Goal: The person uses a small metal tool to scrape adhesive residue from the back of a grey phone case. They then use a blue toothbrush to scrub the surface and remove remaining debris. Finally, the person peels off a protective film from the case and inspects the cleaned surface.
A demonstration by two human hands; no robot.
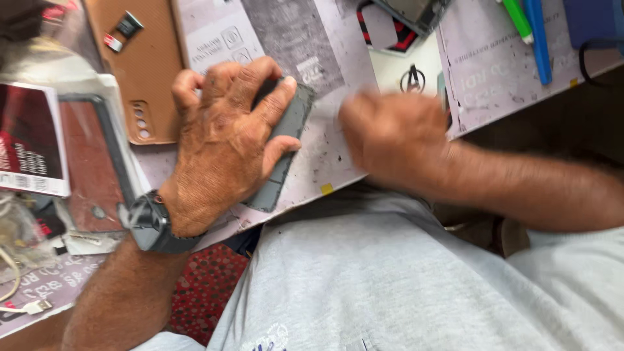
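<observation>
Grey phone [286, 140], flat on the printed paper sheet [325, 84], pinned under the left hand [224, 140], fingers curled over its top edge, thumb along its side; most of it hidden beneath the palm. Right hand [390, 140] just beside it, blurred, closed-looking, grip impossible to tell. Brown phone case [140, 71] beyond the left fingers, partly cut off. Dark watch [153, 224] on the left wrist.
</observation>
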